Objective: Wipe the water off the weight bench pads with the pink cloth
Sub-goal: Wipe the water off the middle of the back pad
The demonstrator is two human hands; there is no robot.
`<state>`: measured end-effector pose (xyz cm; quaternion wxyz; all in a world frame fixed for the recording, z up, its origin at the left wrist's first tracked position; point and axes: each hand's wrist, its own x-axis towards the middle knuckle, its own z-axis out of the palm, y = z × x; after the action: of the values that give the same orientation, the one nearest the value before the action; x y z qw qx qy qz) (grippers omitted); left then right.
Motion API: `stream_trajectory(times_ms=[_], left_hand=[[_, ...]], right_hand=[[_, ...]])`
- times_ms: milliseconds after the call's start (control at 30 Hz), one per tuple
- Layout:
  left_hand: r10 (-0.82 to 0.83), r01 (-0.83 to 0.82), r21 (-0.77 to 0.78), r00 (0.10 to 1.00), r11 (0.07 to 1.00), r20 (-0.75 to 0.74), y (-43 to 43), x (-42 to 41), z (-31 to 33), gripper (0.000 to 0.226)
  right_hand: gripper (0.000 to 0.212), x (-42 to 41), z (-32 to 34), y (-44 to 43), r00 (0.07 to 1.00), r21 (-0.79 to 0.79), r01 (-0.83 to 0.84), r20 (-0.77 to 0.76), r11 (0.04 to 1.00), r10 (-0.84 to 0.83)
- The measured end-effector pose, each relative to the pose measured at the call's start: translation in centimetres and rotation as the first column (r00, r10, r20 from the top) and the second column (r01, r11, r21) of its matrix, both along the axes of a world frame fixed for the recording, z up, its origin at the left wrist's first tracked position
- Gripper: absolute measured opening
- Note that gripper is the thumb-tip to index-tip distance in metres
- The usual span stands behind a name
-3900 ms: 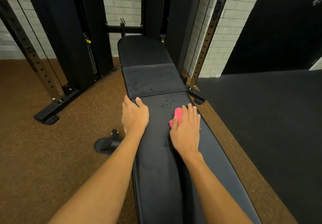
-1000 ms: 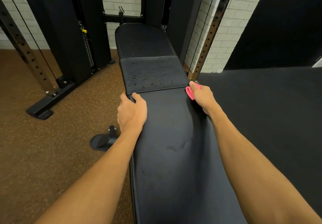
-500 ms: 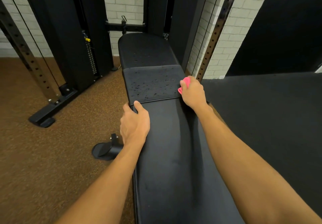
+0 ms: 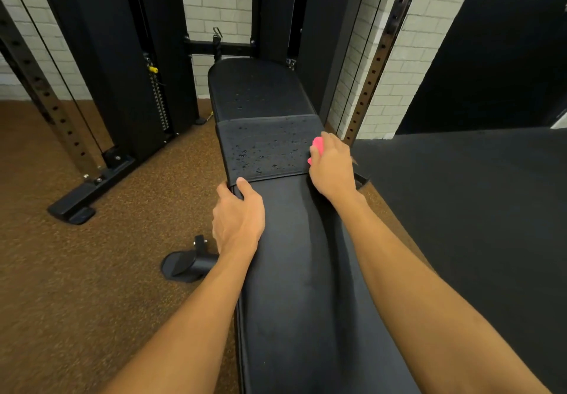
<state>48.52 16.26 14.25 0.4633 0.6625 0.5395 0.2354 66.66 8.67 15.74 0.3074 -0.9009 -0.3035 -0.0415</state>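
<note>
Brown gym flooring point(image 4: 76, 286) lies left of the bench. The right hand point(image 4: 333, 168) grips the bunched pink cloth point(image 4: 317, 144) at the right edge of the droplet-speckled middle pad point(image 4: 264, 148), its fingers hiding most of the cloth. The left hand point(image 4: 237, 219) clasps the left edge of the long pad point(image 4: 294, 286).

Left hand point(image 4: 237, 222), right hand point(image 4: 333, 168) were bare; left forearm point(image 4: 190, 317), right forearm point(image 4: 429, 286) bare, unsleeved to frame's lower edge.

Three bench pads: near pad point(image 4: 300, 286), middle pad point(image 4: 264, 151), far pad point(image 4: 257, 87). One pink cloth point(image 4: 318, 145). Two hands: left hand point(image 4: 237, 219), right hand point(image 4: 333, 168).
</note>
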Motion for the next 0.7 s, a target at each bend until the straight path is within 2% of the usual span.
stream_trajectory(times_ms=[67,133,267,333,500,567,700], left_hand=[[-0.002,0.002,-0.002,1.0,1.0,-0.002,0.0,-0.1,0.0,0.059],[-0.01,0.01,-0.001,1.0,1.0,-0.004,-0.1,-0.1,-0.1,0.06],[-0.013,0.013,-0.016,1.0,1.0,0.008,-0.1,-0.2,0.0,0.06],[-0.016,0.017,-0.023,1.0,1.0,0.021,-0.1,-0.2,0.1,0.059],[-0.011,0.012,-0.03,0.999,0.999,0.034,-0.1,-0.3,0.3,0.059],[-0.017,0.018,-0.03,0.999,0.999,0.043,-0.2,-0.4,0.4,0.059],[-0.014,0.016,-0.036,0.999,0.999,0.048,-0.1,-0.3,0.3,0.06]], right_hand=[[0.053,-1.2,-0.9,-1.4,0.985,-0.044,-0.136,0.1,0.99,0.14],[0.054,-1.2,-1.3,-3.4,0.971,-0.059,-0.209,0.106,0.976,0.214],[0.052,-0.3,-0.8,-2.3,0.998,0.017,-0.058,0.035,0.998,0.057],[0.051,-0.7,-0.5,-0.3,0.997,-0.018,-0.025,0.074,1.0,0.027],[0.052,-2.2,-1.0,-2.0,0.952,-0.052,-0.271,0.133,0.961,0.275],[0.052,-1.9,-0.9,-3.5,0.961,-0.027,-0.24,0.137,0.97,0.242],[0.05,-0.9,-0.3,-0.9,0.995,-0.045,-0.023,0.098,0.999,0.027]])
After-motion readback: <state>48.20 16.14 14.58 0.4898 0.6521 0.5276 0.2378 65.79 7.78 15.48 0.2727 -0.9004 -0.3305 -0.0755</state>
